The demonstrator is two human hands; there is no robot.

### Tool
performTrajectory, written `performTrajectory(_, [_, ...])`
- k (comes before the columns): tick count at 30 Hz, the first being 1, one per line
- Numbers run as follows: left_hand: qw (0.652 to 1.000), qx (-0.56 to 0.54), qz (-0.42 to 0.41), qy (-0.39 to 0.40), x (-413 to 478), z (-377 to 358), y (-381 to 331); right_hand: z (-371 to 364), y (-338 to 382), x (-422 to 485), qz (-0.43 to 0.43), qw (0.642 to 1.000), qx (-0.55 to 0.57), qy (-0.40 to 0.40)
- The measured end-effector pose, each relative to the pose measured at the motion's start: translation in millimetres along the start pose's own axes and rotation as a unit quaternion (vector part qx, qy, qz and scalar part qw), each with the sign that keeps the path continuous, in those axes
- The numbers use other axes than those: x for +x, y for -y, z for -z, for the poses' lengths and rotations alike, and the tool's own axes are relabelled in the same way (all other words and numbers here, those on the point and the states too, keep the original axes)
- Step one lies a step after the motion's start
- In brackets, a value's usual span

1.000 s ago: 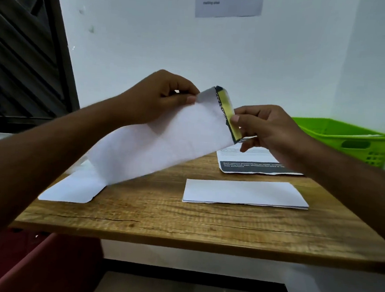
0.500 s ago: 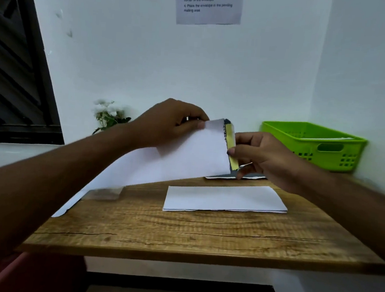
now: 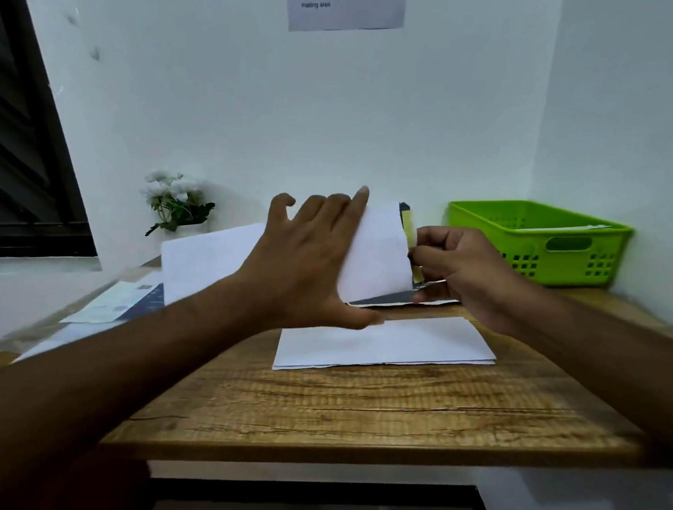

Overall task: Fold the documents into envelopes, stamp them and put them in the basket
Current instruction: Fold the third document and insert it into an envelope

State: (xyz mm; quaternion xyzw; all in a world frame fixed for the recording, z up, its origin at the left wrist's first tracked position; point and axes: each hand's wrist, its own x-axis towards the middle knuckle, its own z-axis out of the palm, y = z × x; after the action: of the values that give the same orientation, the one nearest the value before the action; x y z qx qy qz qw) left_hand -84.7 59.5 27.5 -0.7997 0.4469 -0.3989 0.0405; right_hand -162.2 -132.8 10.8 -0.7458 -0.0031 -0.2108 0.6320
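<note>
View: head camera, forward and down.
Item held: long white paper envelope (image 3: 375,254), kept in the air between the two hands, above the brown wooden table top (image 3: 355,409).
Long axis: laid left to right across the person, with the right end a little higher.
Deciding relation: narrow yellow strip (image 3: 411,232), set nearly upright along the envelope's right end, just at the right hand's fingertips and well apart from the left palm. The right hand is the nearer one.
Left hand (image 3: 310,261): spread flat against the near face of the envelope, fingers straight and pointing up, thumb stretched out below. Nothing is gripped.
Right hand (image 3: 458,272): fingers curled, and the yellow strip is pinched between thumb and fingertips.
Step judged: the seal liner is probably being peeled, so that the flap can be closed.
Contents: whether a document is already inside cannot be told.
Below the hands: folded white paper sheet (image 3: 384,343), flat on the table top, its long axis also left to right.
Under the right hand: printed sheet with a dark band (image 3: 387,299), mostly hidden.
Destination: green plastic basket (image 3: 559,264), beyond and right of the right hand. Paper shows at its rim.
Left of the left hand: small bunch of white flowers (image 3: 174,197).
</note>
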Motion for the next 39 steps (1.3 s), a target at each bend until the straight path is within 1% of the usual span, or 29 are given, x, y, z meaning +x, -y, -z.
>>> performTrajectory(4, [1.0,0.022,0.009,0.015,-1.7,-8.5,0.6,0.6,-0.7,-0.3,0.006,1.0,-0.001,0.009])
performTrajectory(7, [0.999,0.034,0.005,0.011,-1.4,-10.6,2.0,1.6,-1.7,-0.4,0.005,1.0,0.002,0.031])
performTrajectory(16, [0.999,0.05,-0.006,-0.001,-0.6,-6.2,3.4,4.0,-2.0,4.6,-0.017,0.999,-0.004,0.052])
performTrajectory(24, [0.999,0.047,0.007,-0.006,-5.3,-1.9,1.8,3.5,-1.4,9.4,-0.023,0.998,-0.05,0.03])
performTrajectory(30, [0.998,0.043,0.05,0.021,-18.5,-10.1,13.8,6.0,0.2,8.8,-0.023,0.997,-0.071,0.021])
performTrajectory(36, [0.997,0.065,0.033,-0.005,-23.8,-7.2,14.8,-1.4,1.7,7.5,-0.044,0.997,-0.051,0.038])
performTrajectory(39, [0.997,0.074,0.024,-0.016,-24.7,-2.9,14.7,-10.4,2.5,8.6,-0.046,0.998,-0.036,0.024])
